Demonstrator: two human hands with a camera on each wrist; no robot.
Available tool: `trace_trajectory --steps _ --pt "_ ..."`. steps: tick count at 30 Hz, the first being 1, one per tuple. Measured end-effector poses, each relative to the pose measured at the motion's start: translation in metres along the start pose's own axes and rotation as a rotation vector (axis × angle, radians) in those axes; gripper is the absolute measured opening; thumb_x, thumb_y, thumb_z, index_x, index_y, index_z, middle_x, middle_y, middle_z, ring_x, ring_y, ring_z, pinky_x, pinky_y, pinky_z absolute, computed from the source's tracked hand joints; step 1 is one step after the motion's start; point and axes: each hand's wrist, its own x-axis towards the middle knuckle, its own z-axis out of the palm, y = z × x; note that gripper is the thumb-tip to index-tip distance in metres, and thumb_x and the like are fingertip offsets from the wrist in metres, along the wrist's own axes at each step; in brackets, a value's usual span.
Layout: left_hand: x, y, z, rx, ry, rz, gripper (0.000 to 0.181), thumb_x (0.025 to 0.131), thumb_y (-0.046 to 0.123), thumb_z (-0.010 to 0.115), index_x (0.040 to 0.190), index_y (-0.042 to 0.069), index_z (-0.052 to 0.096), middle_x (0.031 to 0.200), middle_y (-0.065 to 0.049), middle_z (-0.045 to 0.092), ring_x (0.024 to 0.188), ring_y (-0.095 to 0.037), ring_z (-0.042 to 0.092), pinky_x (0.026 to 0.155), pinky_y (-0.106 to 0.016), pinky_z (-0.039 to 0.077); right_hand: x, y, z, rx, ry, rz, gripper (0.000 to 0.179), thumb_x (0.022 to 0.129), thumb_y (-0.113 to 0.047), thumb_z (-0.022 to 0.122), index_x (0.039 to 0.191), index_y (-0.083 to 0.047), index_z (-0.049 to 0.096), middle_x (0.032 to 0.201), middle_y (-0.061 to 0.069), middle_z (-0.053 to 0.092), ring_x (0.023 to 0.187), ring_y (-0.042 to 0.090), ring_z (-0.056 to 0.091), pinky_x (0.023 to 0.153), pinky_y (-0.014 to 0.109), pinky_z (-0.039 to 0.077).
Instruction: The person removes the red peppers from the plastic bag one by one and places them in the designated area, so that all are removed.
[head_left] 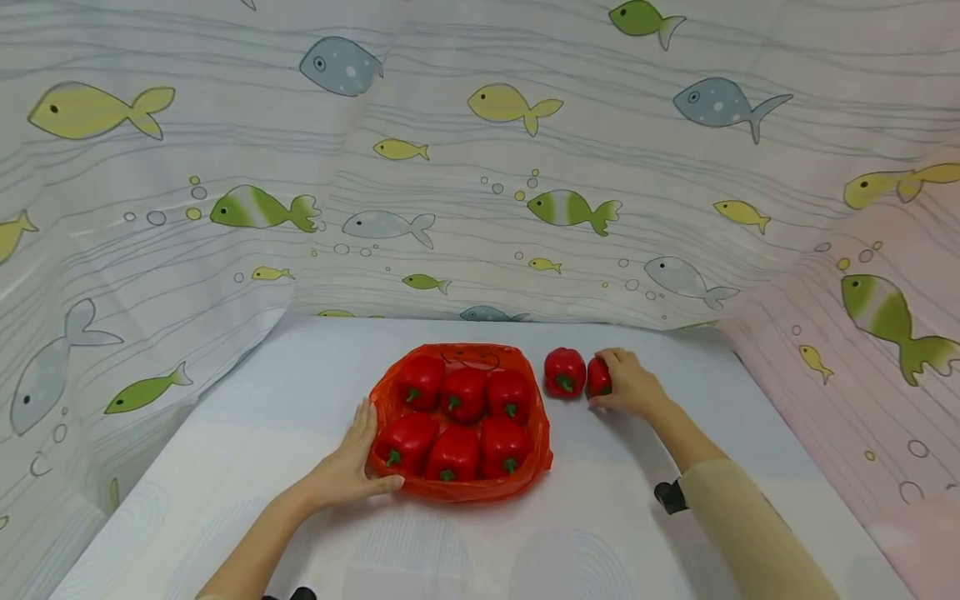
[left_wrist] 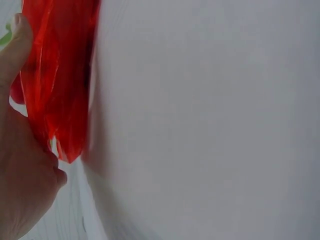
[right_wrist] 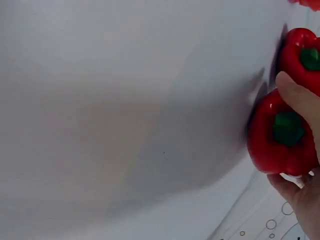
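Observation:
A red plastic bag (head_left: 542, 454) with its rim spread wide holds several red bell peppers (head_left: 454, 454) with green stems. My left hand (head_left: 348, 467) rests against the bag's left side, fingers extended along it and thumb at its front corner. The bag's side (left_wrist: 65, 85) shows close to that hand in the left wrist view. To the right of the bag, my right hand (head_left: 633, 387) grips a bell pepper (right_wrist: 270, 145), thumb on one side and fingers on the other. Another bell pepper (head_left: 565, 372) stands between the bag and the gripped one.
Everything stands on a white table (head_left: 615, 533) with pale round patterns. A fish-printed sheet (head_left: 450, 183) hangs behind the table and along both sides. Small black devices (head_left: 670, 497) sit at the wrists.

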Motion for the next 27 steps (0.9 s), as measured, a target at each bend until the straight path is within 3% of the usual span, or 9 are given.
trace_trajectory --steps 5,10,16,20,23,27 --pt "0.001 0.0 0.0 0.001 -0.004 -0.002 0.122 0.078 0.051 0.073 0.147 -0.014 -0.003 0.155 -0.029 -0.013 0.142 -0.046 -0.01 0.109 -0.064 0.012 0.0 0.0 0.0 -0.009 -0.033 -0.025 0.084 0.075 -0.025 0.083 0.143 0.0 0.039 0.144 0.029 0.034 0.129 0.047 0.033 0.087 0.066 0.044" --pt "0.003 -0.001 0.001 0.007 -0.007 -0.012 0.122 0.078 0.053 0.072 0.147 -0.013 -0.003 0.156 -0.028 -0.013 0.142 -0.045 -0.009 0.109 -0.063 0.012 0.001 0.0 0.003 0.003 -0.034 0.024 0.09 0.077 -0.028 0.082 0.146 0.0 0.033 0.149 0.029 0.027 0.132 0.048 0.029 0.089 0.067 0.042" --pt "0.003 -0.001 0.001 0.005 -0.01 -0.011 0.122 0.078 0.052 0.073 0.146 -0.015 -0.002 0.155 -0.03 -0.012 0.142 -0.047 -0.008 0.109 -0.064 0.011 -0.003 0.0 0.001 0.035 -0.019 0.066 0.111 0.068 -0.033 0.088 0.149 0.003 0.021 0.153 0.028 0.017 0.138 0.047 0.019 0.092 0.067 0.039" --pt "0.003 -0.001 0.0 0.0 -0.012 -0.021 0.122 0.078 0.053 0.072 0.147 -0.014 -0.003 0.155 -0.029 -0.012 0.142 -0.045 -0.008 0.109 -0.063 0.012 -0.008 0.0 -0.008 0.061 0.005 0.023 0.119 0.063 -0.039 0.09 0.149 0.003 0.019 0.155 0.026 0.014 0.14 0.047 0.013 0.093 0.068 0.038" --pt "0.003 -0.001 0.0 0.001 -0.014 -0.03 0.122 0.078 0.054 0.072 0.147 -0.013 -0.004 0.156 -0.028 -0.013 0.143 -0.045 -0.008 0.109 -0.063 0.012 -0.013 -0.001 -0.016 0.09 0.038 -0.027 0.122 0.061 -0.042 0.09 0.149 0.004 0.019 0.155 0.025 0.017 0.14 0.045 0.016 0.094 0.066 0.038" --pt "0.004 0.0 0.0 0.004 -0.017 -0.032 0.122 0.078 0.052 0.073 0.147 -0.013 -0.003 0.155 -0.028 -0.013 0.142 -0.045 -0.009 0.11 -0.063 0.01 -0.021 -0.004 -0.023 0.142 0.107 -0.048 0.12 0.063 -0.048 0.087 0.148 0.003 0.02 0.15 0.024 0.028 0.134 0.041 0.031 0.093 0.062 0.043"
